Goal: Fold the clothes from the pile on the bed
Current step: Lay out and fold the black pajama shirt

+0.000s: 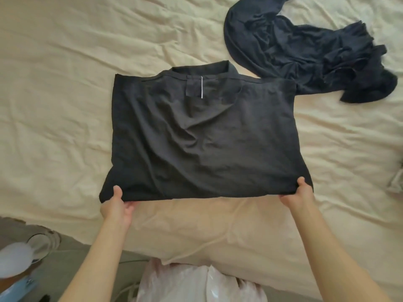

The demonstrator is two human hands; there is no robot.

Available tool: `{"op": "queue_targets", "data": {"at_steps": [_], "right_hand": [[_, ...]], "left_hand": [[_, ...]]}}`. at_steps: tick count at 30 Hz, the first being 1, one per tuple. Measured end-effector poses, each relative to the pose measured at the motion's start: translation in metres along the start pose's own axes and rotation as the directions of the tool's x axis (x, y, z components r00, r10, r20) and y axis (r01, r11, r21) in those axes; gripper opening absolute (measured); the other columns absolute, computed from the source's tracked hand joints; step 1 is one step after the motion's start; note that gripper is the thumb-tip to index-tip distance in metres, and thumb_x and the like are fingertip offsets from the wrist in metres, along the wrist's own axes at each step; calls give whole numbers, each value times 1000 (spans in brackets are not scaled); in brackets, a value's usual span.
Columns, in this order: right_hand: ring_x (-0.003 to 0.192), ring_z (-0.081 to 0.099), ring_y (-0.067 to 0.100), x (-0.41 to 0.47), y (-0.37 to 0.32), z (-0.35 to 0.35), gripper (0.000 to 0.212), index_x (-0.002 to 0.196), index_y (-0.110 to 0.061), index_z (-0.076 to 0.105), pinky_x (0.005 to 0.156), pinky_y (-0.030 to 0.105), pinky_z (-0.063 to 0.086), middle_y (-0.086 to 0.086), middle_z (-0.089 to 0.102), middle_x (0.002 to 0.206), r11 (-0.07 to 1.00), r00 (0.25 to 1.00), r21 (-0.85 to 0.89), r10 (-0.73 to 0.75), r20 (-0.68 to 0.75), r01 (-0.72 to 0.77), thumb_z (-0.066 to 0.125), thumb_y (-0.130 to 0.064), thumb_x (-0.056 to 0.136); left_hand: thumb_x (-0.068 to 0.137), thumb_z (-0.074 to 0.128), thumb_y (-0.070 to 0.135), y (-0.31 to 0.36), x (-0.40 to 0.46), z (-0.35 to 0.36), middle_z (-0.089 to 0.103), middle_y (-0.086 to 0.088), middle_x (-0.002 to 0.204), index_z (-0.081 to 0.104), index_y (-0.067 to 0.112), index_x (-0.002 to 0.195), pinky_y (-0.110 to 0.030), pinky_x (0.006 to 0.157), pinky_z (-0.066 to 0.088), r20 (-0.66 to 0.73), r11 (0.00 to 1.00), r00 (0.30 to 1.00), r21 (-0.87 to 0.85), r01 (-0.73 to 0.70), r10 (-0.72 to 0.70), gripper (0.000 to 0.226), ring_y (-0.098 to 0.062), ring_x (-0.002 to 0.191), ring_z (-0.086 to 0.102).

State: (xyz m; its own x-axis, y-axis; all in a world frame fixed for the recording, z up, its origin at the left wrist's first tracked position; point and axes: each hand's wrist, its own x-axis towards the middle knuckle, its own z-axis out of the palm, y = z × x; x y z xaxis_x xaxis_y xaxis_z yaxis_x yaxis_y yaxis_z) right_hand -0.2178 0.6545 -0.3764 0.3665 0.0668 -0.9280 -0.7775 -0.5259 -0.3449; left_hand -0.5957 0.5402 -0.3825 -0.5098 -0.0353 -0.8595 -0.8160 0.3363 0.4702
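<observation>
A dark grey T-shirt lies flat on the cream bed sheet, its sides folded in and its collar with a white tag pointing away from me. My left hand pinches the near left corner of its lower edge, thumb on top. At the near right corner my right hand pinches the same edge. That near edge is lifted slightly off the sheet. A crumpled dark navy garment lies at the upper right, just beyond the shirt's far right corner.
The bed's near edge runs across the lower part of the view. Below it are a white plastic bag, a cable, and a sandal on the floor at the left. A pale cloth item peeks in at the right edge.
</observation>
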Motion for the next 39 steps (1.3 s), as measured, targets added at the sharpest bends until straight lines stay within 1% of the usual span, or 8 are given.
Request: {"op": "queue_targets", "data": {"at_steps": [13, 16, 18, 24, 27, 30, 33, 39], "right_hand": [[114, 53, 29, -5, 13, -65, 40, 133, -3, 45, 98, 40, 45, 12, 51, 136, 912, 938, -359, -284, -200, 199, 49, -18, 96], [130, 38, 34, -18, 30, -79, 53, 139, -2, 37, 107, 45, 32, 18, 40, 143, 199, 616, -839, -764, 192, 507, 51, -24, 93], [131, 38, 38, -25, 46, -79, 51, 136, -1, 44, 106, 51, 31, 21, 42, 141, -358, 338, -705, -688, 642, 612, 57, -19, 90], [141, 28, 32, -27, 113, -48, 54, 142, -21, 42, 111, 54, 23, 9, 29, 153, -769, 194, -30, 124, 973, 639, 56, -35, 92], [147, 6, 17, -20, 123, -39, 51, 148, -24, 28, 117, 41, 2, -1, 12, 159, -614, 408, -225, 175, 896, 757, 35, -41, 100], [139, 30, 10, -41, 101, -33, 47, 140, -20, 45, 113, 29, 20, -4, 38, 149, 293, 659, -648, 76, 749, 703, 34, -43, 100], [120, 54, 16, -47, 44, -48, 57, 133, -19, 49, 100, 36, 43, -1, 57, 131, 877, 740, -399, 77, 668, 269, 26, -57, 97], [117, 57, 21, -17, -32, -83, 67, 133, -15, 50, 94, 41, 48, 5, 60, 127, 951, 821, -242, -20, 571, 191, 38, -65, 89]], "left_hand": [[102, 34, 33, -25, -9, -26, 40, -7, 146, 33, 15, 142, -49, 104, 38, -47, 976, 994, -199, 87, -98, 44, -31, 131, 41], [97, 49, 29, -26, -15, -28, 50, -10, 136, 43, 12, 131, -49, 97, 45, -62, 980, 996, -191, 49, -62, 38, -31, 119, 53], [95, 55, 18, -28, -22, -27, 56, -11, 130, 49, 9, 122, -48, 94, 48, -111, 980, 994, -200, -11, -11, 29, -28, 112, 58], [91, 56, 13, -31, -63, -4, 62, 1, 109, 52, 15, 106, -33, 88, 53, -195, 921, 908, -54, -387, 370, 15, -16, 101, 63], [91, 52, 15, -34, -100, 18, 62, 4, 104, 51, 15, 106, -23, 86, 50, 16, 750, 752, 70, -658, 659, 14, -7, 96, 63], [92, 54, 18, -56, -147, 52, 60, 7, 94, 50, 18, 95, -17, 83, 46, 329, 487, 517, 174, -856, 790, 5, 2, 88, 58], [91, 56, 18, -102, -194, 89, 52, 16, 71, 47, 18, 85, -11, 65, 39, 662, 218, 276, 170, -961, 697, 12, 9, 68, 53], [92, 56, 20, -200, -199, 113, 59, -2, 130, 58, 14, 125, -35, 109, 31, 996, -182, 79, 72, -981, -37, 33, -21, 128, 46]]}}
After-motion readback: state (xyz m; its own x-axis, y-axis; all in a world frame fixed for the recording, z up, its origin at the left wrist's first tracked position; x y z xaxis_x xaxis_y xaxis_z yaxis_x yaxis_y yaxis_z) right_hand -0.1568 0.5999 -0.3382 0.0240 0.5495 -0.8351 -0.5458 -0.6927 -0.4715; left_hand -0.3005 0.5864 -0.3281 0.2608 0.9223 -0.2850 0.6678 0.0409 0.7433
